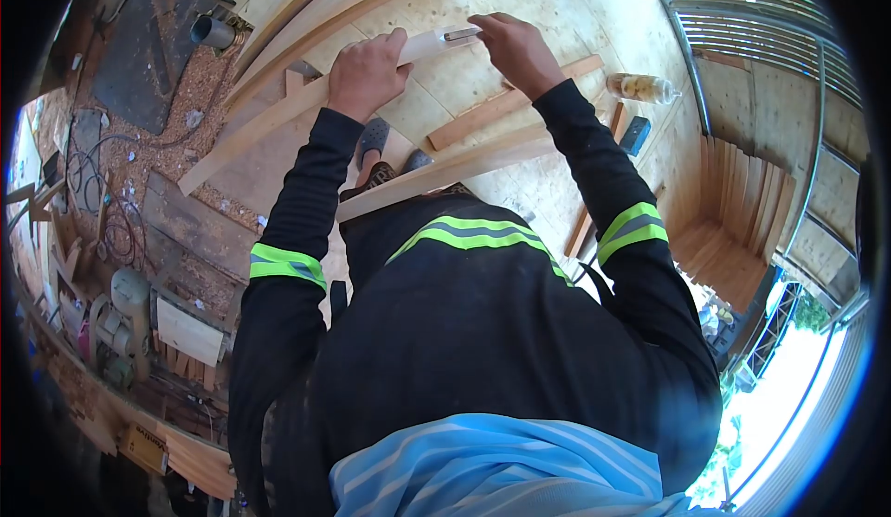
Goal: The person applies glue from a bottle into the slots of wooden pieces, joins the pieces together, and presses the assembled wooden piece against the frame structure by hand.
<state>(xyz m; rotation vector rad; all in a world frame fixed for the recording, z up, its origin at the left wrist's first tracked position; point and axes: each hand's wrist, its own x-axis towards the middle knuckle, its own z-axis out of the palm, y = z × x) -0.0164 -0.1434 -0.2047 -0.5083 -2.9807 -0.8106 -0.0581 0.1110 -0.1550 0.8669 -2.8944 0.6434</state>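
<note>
My left hand (369, 73) is closed around a long pale wooden strip (246, 139), which slants down to the lower left. Between my hands is a whitish, bright piece (422, 46). I cannot tell whether it is the strip's far end or a separate thing. A small, dark-edged metallic piece (460, 34) shows on it, beside my right fingertips. My right hand (516, 51) is pinched at that end, and what lies in its fingers is too small to name. Another long board (445, 172) crosses in front of my body, below both hands.
Several long boards (316, 16) lie at the upper left, near sawdust (209, 99) and a metal cylinder (213, 32). To the right are a clear jar (642, 88), a dark block (635, 135) and stacked wooden slats (733, 201). Cables (116, 211) trail at the left.
</note>
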